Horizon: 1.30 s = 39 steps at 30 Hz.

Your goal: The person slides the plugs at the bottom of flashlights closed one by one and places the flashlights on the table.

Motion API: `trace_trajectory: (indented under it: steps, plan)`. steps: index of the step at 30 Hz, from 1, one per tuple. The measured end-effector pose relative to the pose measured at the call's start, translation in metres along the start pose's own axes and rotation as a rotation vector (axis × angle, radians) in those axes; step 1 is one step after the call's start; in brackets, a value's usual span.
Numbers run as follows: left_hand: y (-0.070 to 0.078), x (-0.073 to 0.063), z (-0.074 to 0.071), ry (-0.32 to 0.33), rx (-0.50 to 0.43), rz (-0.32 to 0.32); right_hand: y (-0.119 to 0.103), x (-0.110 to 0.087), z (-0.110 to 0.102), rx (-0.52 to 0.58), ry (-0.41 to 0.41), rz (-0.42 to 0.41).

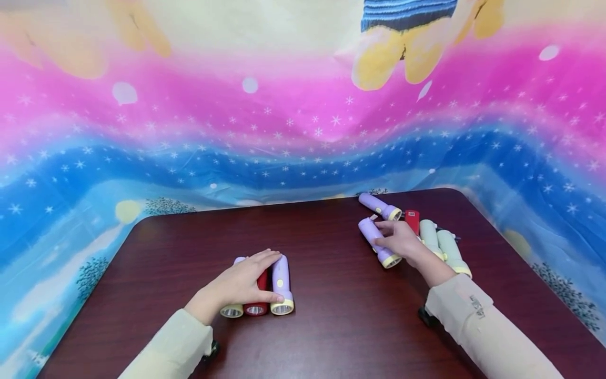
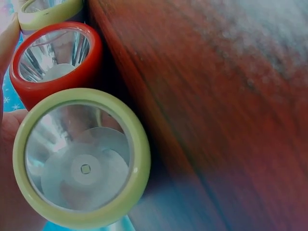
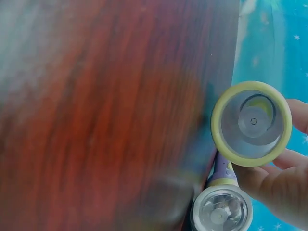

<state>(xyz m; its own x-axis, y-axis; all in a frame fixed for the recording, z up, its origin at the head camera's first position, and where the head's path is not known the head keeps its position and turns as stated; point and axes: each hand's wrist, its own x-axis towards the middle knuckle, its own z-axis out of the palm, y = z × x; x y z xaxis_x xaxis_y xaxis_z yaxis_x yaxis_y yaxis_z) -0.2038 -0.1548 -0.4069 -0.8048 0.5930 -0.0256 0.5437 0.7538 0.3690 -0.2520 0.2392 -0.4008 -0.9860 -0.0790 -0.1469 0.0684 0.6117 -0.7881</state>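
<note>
My left hand [image 1: 236,284] lies over a side-by-side row of flashlights, its thumb at the yellow-rimmed head of the right-hand purple flashlight [image 1: 281,279] and fingertips at that one's tail. Under the hand, a red flashlight [image 1: 256,309] is in the middle and a yellow-rimmed flashlight [image 1: 231,311] on the left, both partly covered. In the left wrist view the red rim [image 2: 94,57] shows between two yellow ones. My right hand [image 1: 402,239] grips another purple flashlight [image 1: 368,231] between thumb and fingers; its lens [image 3: 252,122] faces the right wrist camera.
Around the right hand lie a purple flashlight [image 1: 376,204] at the table's back edge, a red flashlight [image 1: 412,218] partly hidden, and two pale green flashlights [image 1: 429,235] [image 1: 452,250]. A printed cloth [image 1: 265,173] hangs behind the dark wooden table [image 1: 322,337].
</note>
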Motion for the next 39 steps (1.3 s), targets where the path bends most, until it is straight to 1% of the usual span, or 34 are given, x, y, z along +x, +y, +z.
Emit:
trace_trajectory:
  steps: [5, 13, 20, 28, 35, 39]
  plan:
    - [0.0, 0.001, 0.0, -0.005, -0.02, -0.016, 0.002, -0.002, -0.003, 0.043, -0.013, 0.018]
    - [-0.001, 0.0, 0.0, 0.005, -0.017, -0.005, -0.003, -0.006, -0.003, 0.074, -0.018, -0.013]
    - [0.001, 0.0, -0.001, 0.003, -0.026, -0.017, -0.003, -0.007, -0.001, 0.104, 0.003, -0.031]
    - [0.001, 0.0, -0.001, 0.011, -0.032, -0.006, -0.007, -0.011, 0.002, 0.136, 0.007, -0.057]
    - [0.001, -0.001, -0.001, 0.007, -0.033, -0.013, -0.011, -0.016, 0.006, 0.163, 0.007, -0.081]
    - [0.002, -0.001, -0.001, 0.007, -0.035, -0.016, -0.013, -0.016, 0.008, 0.166, 0.002, -0.096]
